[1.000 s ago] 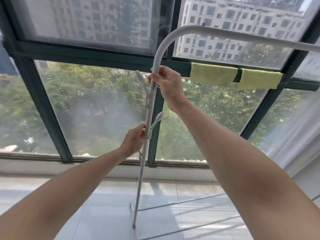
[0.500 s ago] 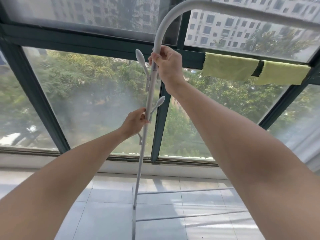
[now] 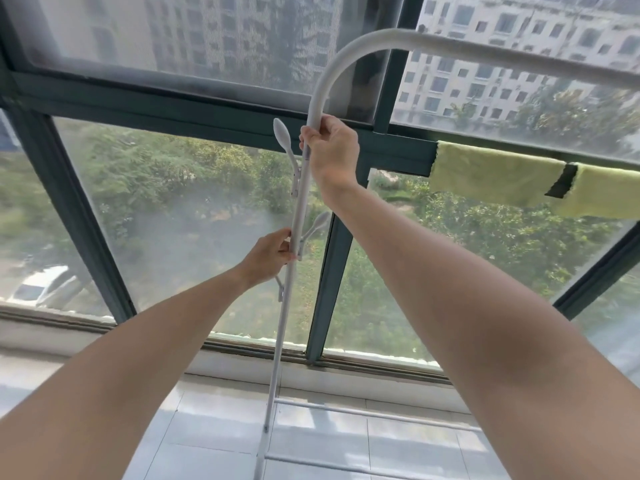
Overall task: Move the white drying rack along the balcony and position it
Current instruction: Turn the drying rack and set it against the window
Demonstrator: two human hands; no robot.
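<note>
The white drying rack [image 3: 277, 341] stands in front of me: a thin upright pole with small paddle-shaped hooks, curving at the top into a thick bar that runs off to the right. My right hand [image 3: 332, 147] grips the pole just below the bend. Lower down, my left hand [image 3: 272, 252] is wrapped around the pole beside a hook. Two thin white crossbars of the rack lie low over the floor at the bottom right.
A dark green window frame [image 3: 329, 271] with large panes runs close behind the rack. Two yellow-green cloths [image 3: 495, 176] hang on the frame's rail at the right. Pale floor tiles [image 3: 207, 427] lie below, and a white sill runs under the window.
The rack and both hands sit a little further right against the window frame than a second ago. The view has tilted, showing more of the lower crossbars. Both grips are unchanged.
</note>
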